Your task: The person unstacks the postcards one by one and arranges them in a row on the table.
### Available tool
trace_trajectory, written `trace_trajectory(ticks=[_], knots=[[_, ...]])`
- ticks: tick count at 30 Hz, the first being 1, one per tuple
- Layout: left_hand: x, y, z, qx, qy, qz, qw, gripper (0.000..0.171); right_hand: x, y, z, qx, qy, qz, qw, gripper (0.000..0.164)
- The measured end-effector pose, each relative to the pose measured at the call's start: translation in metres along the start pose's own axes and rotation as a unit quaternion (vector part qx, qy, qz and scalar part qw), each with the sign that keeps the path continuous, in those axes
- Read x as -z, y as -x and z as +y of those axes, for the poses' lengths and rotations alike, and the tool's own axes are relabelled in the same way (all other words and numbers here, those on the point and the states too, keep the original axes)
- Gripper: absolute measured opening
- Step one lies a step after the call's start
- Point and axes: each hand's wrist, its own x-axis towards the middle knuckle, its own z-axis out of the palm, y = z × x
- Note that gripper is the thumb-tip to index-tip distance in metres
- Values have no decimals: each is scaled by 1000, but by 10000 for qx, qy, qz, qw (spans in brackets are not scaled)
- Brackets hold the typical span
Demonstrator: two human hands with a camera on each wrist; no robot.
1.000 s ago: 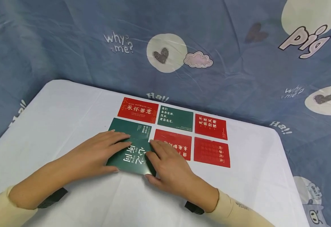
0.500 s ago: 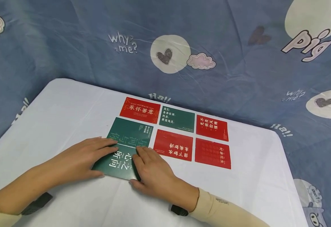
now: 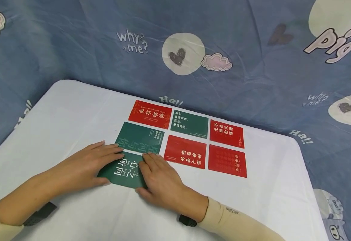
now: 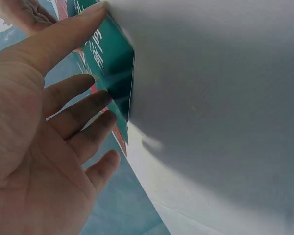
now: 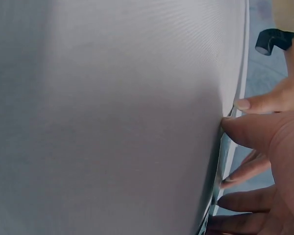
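A green card (image 3: 121, 173) with large white Chinese characters lies on the white table, just below another green card (image 3: 140, 134) and lined up with it. At its left side, the fingertips and thumb of my left hand (image 3: 88, 165) touch the card. Its right side is partly covered by my right hand (image 3: 164, 182), with the thumb at the near corner and the fingers along the edge. In the left wrist view, the left hand (image 4: 49, 112) has its fingers spread and the thumb on the card. The right wrist view shows the right hand (image 5: 269, 161) at the card's edge.
Beyond the hands lie a red card (image 3: 151, 114), a green card (image 3: 190, 125) and a red card (image 3: 227, 134) in the far row. Two red cards, one in the middle (image 3: 185, 152) and one at right (image 3: 227, 160), lie nearer. A blue printed curtain (image 3: 103, 60) hangs behind the table.
Both hands moved left with the near green card, which slid off its overlap with the green card above and settled below it. Over the last half second they barely moved.
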Motion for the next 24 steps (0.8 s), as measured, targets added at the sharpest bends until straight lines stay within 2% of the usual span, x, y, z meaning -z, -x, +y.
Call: trace_trajectory(ticks=[24], knots=[[-3, -1, 3, 156, 156, -48, 9997, 74, -3, -2, 3, -80, 144, -78, 9998, 74]])
